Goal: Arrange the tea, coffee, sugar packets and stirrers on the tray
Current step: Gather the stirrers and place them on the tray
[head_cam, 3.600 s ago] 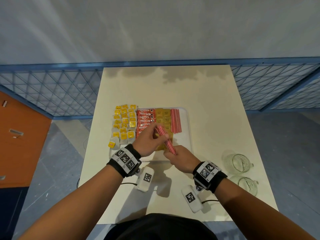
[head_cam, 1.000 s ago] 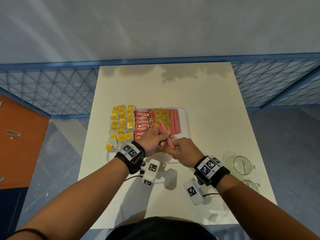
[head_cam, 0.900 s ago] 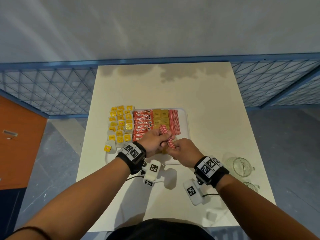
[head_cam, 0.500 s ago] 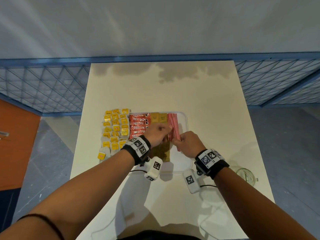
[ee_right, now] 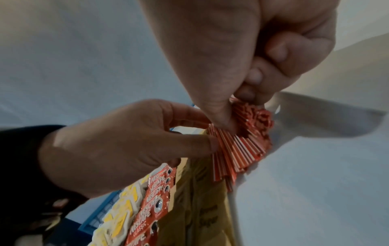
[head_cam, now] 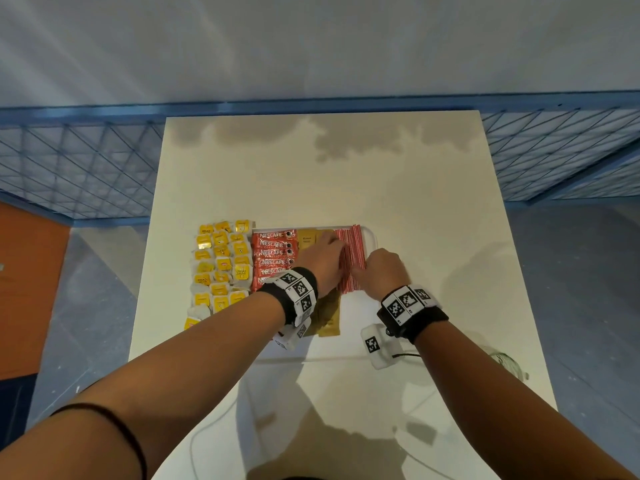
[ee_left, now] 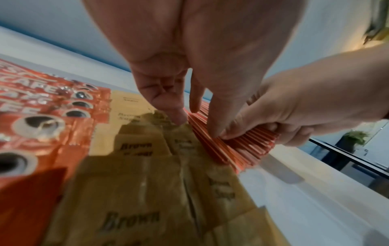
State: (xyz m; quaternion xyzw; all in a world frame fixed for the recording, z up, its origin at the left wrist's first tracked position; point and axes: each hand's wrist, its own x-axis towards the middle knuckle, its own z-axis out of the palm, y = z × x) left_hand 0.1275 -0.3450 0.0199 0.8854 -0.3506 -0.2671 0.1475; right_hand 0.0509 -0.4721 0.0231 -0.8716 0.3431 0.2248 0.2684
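red-and-white stirrers (head_cam: pixel 352 259) sit in a row at the right side of the tray (head_cam: pixel 373 237), with both hands on them. right hand (head_cam: pixel 382 273) is curled round the near end of the bunch, thumb on top and fingers tucked under, as the right wrist view shows. left hand (head_cam: pixel 323 263) has fingers fairly straight, tips pressing the left edge of the row, not wrapped round anything.

sugar (head_cam: pixel 329 318) packets lie just left of the stirrers, touching them. coffee (head_cam: pixel 273 254) sticks come next, stacked in a column. tea (head_cam: pixel 221 265) bags are furthest left; whether they are on the tray or on the table (head_cam: pixel 346 168) beside it i cannot tell.

risks, as i judge them:
- stirrers are thin and loose and the near ends already fan out. letting go of the pinch quickly could make them splay or roll onto the sugar.
- left fingertips rest right at the seam, so a sideways shove could ride stirrers up over the sugar or push the packets crooked into the coffee.
- bunch lies near the tray's right rim, and pushing it that way could send some over the edge.
- near sugar packets look creased and overlapped, so a dragged wrist or its camera could shift them.
- a glass (head_cam: pixel 509 363) stands at the table's right edge, near the right forearm, and pulling that arm back could knock it.
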